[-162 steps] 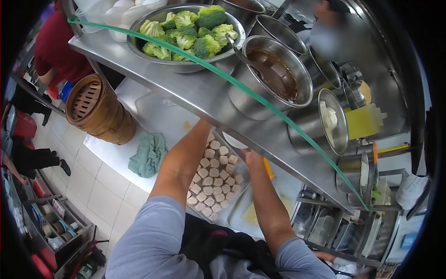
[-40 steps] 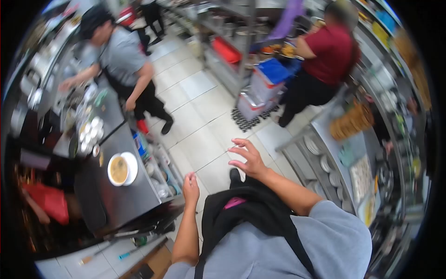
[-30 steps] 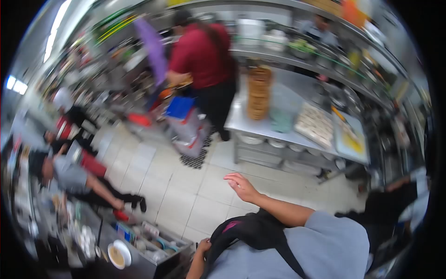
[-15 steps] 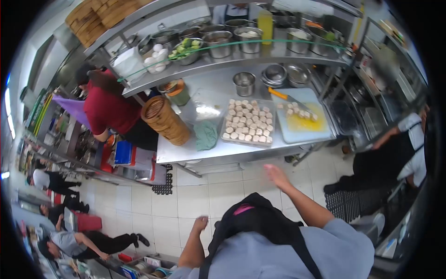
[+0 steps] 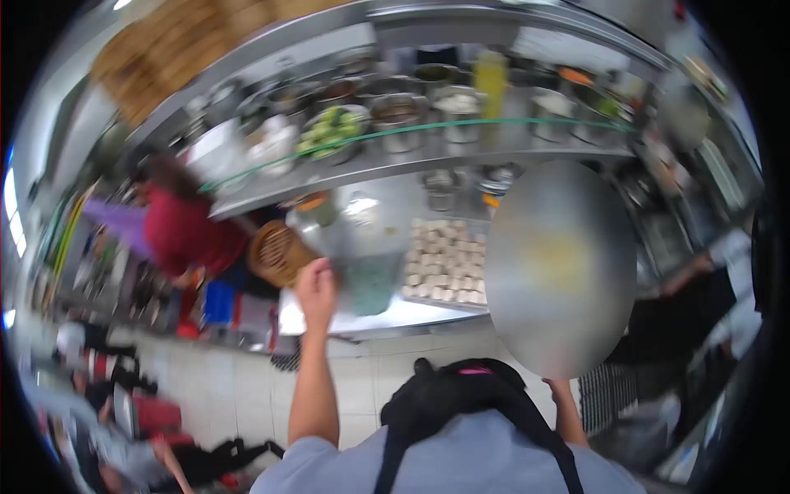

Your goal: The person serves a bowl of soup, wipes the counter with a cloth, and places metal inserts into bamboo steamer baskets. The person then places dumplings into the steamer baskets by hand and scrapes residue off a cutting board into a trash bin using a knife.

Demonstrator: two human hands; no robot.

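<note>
My left hand [image 5: 316,288] is raised at the table's front edge, right by the round bamboo steamer [image 5: 278,251]. Its fingers look loosely apart, with nothing seen in them; motion blur hides whether it touches the steamer. A green cloth [image 5: 369,284] lies to the right of that hand. Beyond the cloth is a clear tray of white cube-shaped pieces [image 5: 444,263]. My right forearm [image 5: 568,412] reaches up under a grey blurred oval, which hides my right hand and most of the cutting board area. A bit of orange knife handle [image 5: 491,200] shows at the oval's edge.
Above the table runs a steel shelf [image 5: 428,152] with metal pots, a bowl of green vegetables [image 5: 333,132] and a yellow bottle [image 5: 491,86]. A person in a red shirt [image 5: 193,222] stands at the left; another in a dark apron [image 5: 687,325] is at the right.
My left hand has risen from low over the floor to beside the steamer. My right hand is now hidden by the blurred patch. The view has shifted closer to the table.
</note>
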